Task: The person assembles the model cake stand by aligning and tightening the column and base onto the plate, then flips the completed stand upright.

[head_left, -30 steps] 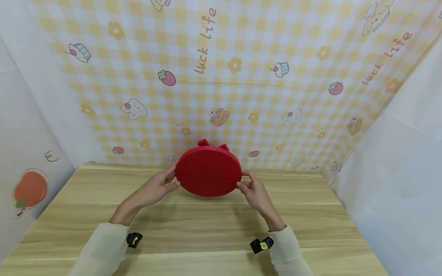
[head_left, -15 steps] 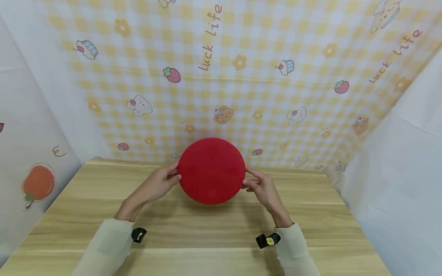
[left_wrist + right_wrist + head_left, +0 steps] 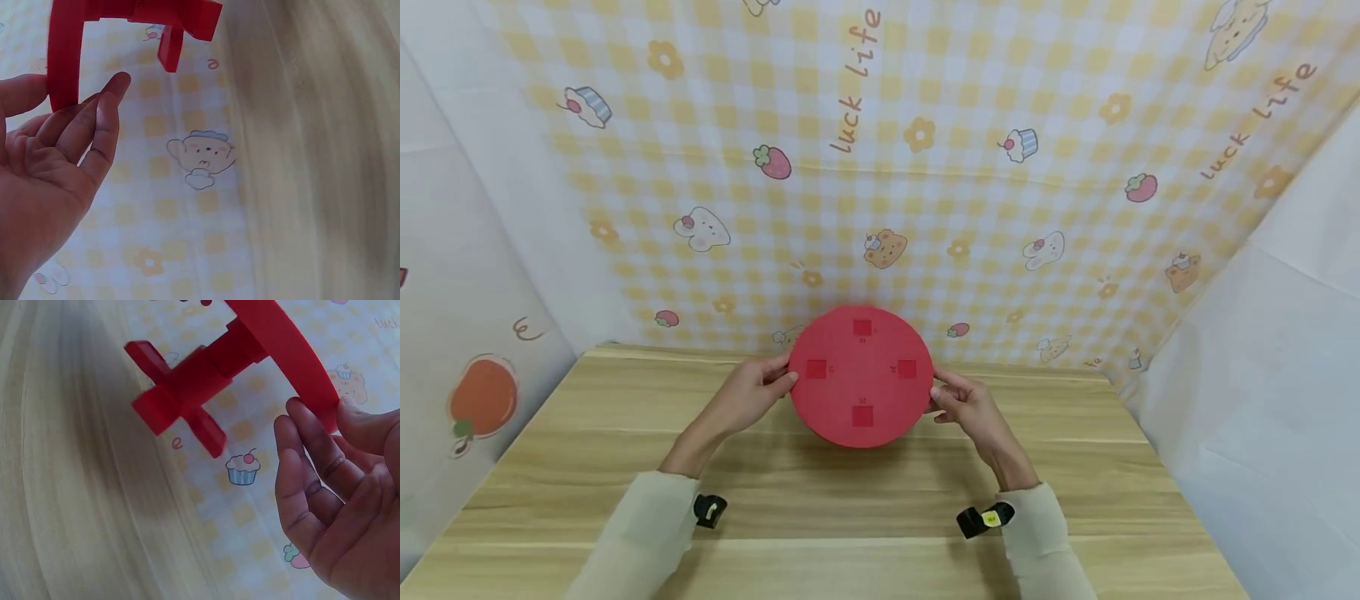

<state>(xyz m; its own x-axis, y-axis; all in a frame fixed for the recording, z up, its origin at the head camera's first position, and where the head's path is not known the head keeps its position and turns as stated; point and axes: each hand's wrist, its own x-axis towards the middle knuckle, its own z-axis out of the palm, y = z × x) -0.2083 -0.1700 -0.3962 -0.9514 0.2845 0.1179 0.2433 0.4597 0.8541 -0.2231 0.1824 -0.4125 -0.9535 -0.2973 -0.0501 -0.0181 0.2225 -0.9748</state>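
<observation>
A red round-topped stand [image 3: 861, 371], like a small pedestal table, is held up above the wooden tabletop with its round face tilted toward me. Four dark squares with small marks beside them show on that face. My left hand [image 3: 747, 396] pinches the left rim between thumb and fingers, and my right hand [image 3: 976, 412] pinches the right rim. Behind the disc, the right wrist view shows a thick red stem [image 3: 200, 375] with splayed feet [image 3: 207, 432]. A foot [image 3: 170, 49] and the disc's edge [image 3: 64, 56] appear in the left wrist view, thumb against the edge.
The wooden tabletop [image 3: 820, 492] reaches back to a yellow-and-white checked cloth [image 3: 925, 192] with printed cartoons. White cloth walls flank both sides, the left one [image 3: 467, 208] and the right one [image 3: 1255, 375]. A black strap device [image 3: 985, 520] sits at the right wrist.
The disc has tipped so its face looks more squarely at me, and the feet that showed above it are hidden. The face looks lighter, with square marks visible. Both hands keep their hold.
</observation>
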